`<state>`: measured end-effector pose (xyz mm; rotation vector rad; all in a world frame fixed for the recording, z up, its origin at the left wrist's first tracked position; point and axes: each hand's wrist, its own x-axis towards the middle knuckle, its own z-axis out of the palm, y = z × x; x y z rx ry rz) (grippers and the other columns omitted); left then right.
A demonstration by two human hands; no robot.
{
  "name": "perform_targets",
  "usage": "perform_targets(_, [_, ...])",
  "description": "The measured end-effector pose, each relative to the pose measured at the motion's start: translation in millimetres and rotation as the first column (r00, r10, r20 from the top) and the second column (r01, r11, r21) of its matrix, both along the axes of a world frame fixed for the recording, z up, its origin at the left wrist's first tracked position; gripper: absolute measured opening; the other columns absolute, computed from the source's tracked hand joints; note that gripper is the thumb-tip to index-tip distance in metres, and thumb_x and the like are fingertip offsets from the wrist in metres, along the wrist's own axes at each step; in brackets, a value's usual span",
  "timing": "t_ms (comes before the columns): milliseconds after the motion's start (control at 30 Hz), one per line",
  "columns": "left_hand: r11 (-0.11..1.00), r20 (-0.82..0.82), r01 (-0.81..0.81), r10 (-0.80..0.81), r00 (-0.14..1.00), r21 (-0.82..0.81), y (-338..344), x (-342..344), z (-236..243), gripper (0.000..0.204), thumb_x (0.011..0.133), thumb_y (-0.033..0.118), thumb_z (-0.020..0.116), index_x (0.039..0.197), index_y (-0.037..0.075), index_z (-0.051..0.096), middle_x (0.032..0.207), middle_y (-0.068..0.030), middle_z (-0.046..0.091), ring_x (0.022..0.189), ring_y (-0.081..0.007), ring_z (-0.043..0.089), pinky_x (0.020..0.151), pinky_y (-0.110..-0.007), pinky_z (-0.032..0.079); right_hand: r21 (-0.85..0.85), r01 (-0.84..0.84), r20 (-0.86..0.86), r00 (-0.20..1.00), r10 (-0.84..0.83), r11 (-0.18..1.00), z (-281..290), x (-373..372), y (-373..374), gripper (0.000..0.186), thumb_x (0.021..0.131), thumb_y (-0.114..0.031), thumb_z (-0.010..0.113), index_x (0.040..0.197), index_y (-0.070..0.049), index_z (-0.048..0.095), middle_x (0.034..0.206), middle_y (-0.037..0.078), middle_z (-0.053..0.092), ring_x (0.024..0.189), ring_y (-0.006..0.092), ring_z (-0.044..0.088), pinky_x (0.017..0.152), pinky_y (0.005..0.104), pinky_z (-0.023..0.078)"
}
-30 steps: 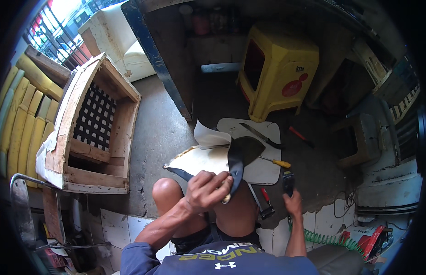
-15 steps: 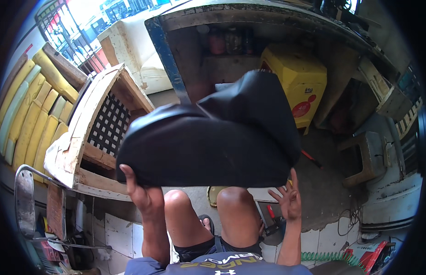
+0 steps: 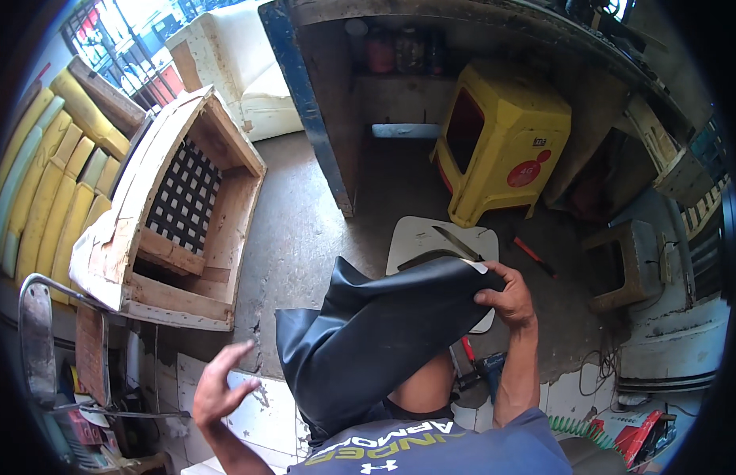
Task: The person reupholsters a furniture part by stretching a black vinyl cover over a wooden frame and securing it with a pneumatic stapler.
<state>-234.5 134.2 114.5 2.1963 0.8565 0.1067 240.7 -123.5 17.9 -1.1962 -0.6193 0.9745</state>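
A black sheet of leather-like material (image 3: 368, 340) lies draped over my lap and left knee, with loose folds on its left side. My right hand (image 3: 510, 297) pinches its upper right corner between thumb and fingers, where a small pale patch of the underside shows. To the left of the sheet my left hand (image 3: 225, 388) is held in the air, fingers apart, touching nothing. Just beyond the sheet a white board (image 3: 407, 237) rests on the floor. On it lies a knife (image 3: 456, 242), whose far end is by the sheet's edge.
A wooden seat frame with black webbing (image 3: 241, 229) stands at the left, near stacked yellow foam pieces (image 3: 55, 190). A yellow plastic stool (image 3: 510, 119) is under the workbench (image 3: 463, 16). On the floor lie a red-handled tool (image 3: 534, 256) and a blue power tool (image 3: 492, 368).
The black sheet came down from a raised spread onto my lap. My left hand let go of it and moved left and down. My right hand now grips a corner.
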Motion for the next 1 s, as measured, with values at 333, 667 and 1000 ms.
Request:
perform_targets(333, [0.736, 0.045, 0.676, -0.674, 0.737, -0.038, 2, 234, 1, 0.099, 0.079, 0.058, 0.086, 0.156, 0.007, 0.05, 0.137, -0.0226, 0.066, 0.131, -0.0402, 0.061, 0.112, -0.046, 0.047, -0.253, -0.41, 0.308, 0.824, 0.475, 0.876, 66, -26, 30, 0.056, 0.086, -0.016, 0.087, 0.135, 0.001, 0.067, 0.119, 0.008, 0.073, 0.113, 0.0161, 0.065, 0.101, 0.0314, 0.051])
perform_targets(667, [0.809, 0.077, 0.167, -0.15, 0.986, -0.564, 8, 246, -15, 0.026, 0.097, 0.021, 0.074, 0.114, 0.001, 0.075, 0.098, -0.0122, 0.077, 0.089, -0.0276, 0.073, 0.086, -0.042, 0.056, -0.416, -0.471, 0.143, 0.811, 0.568, 0.778, 49, -27, 74, 0.047, 0.094, -0.031, 0.082, 0.129, -0.001, 0.07, 0.108, 0.002, 0.074, 0.101, 0.0109, 0.066, 0.093, 0.0292, 0.052])
perform_targets(1000, [0.821, 0.295, 0.268, -0.455, 0.84, 0.504, -46, 215, -13, 0.027, 0.084, 0.014, 0.079, 0.105, 0.002, 0.066, 0.098, -0.0141, 0.06, 0.092, -0.0337, 0.06, 0.084, -0.045, 0.045, -0.123, -0.333, 0.737, 0.601, 0.31, 0.935, 66, -50, 84, 0.046, 0.082, -0.005, 0.08, 0.127, -0.013, 0.076, 0.114, 0.009, 0.071, 0.105, 0.0271, 0.07, 0.093, 0.0356, 0.056])
